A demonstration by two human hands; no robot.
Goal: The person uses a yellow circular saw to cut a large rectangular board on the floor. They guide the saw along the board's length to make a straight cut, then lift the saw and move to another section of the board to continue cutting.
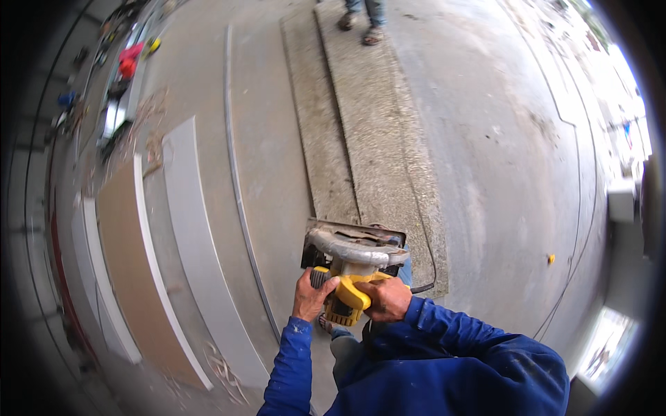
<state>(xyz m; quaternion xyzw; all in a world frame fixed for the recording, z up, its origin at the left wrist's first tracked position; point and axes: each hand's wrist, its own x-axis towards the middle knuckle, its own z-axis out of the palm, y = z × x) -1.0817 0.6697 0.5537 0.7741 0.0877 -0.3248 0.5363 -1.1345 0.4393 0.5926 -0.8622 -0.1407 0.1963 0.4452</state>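
A yellow and black circular saw (355,246) with a worn metal blade guard is held up in front of my body. My left hand (310,297) is closed around its black-ribbed grip on the left. On the other side, my right hand (388,299) wraps the yellow handle. The black power cord (431,267) runs from the saw's right side and away over the boards. Below and beyond the saw lie two long speckled boards, a narrow one (312,104) overlapping or abutting a wider one (385,139); I cannot tell which. The blade itself is not plainly visible.
Pale panels (191,194) and a tan panel (142,263) lie to the left, beside a long thin metal strip (239,187). Another person's feet (361,29) stand at the far end of the boards. Cables (579,208) cross the concrete on the right.
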